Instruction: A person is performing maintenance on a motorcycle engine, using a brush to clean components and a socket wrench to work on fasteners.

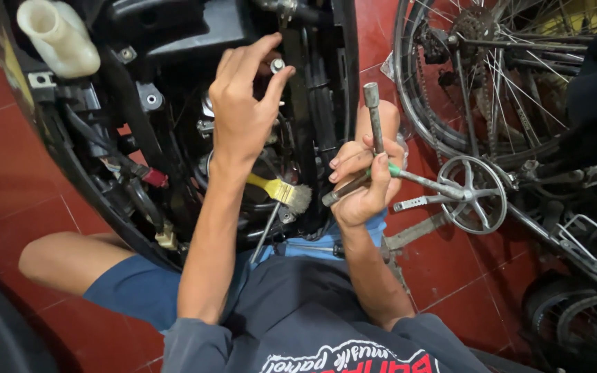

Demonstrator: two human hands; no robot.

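My left hand (243, 103) reaches up into the open black body of a scooter (174, 41), pinching a small silver bolt (277, 65) between thumb and forefinger. Lower and to the right, my right hand (362, 183) is closed around a grey metal T-shaped socket wrench (372, 117), whose shaft points upward and whose crossbar sticks out to both sides. A yellow-handled paintbrush (281, 191) lies inside the scooter just under my left wrist.
A white plastic reservoir (57, 34) sits at the scooter's top left. A bicycle with its chainring and pedal (475, 190) and rear wheel (478, 69) lies to the right on the red tiled floor (8, 152). A screwdriver (312, 247) rests on my lap.
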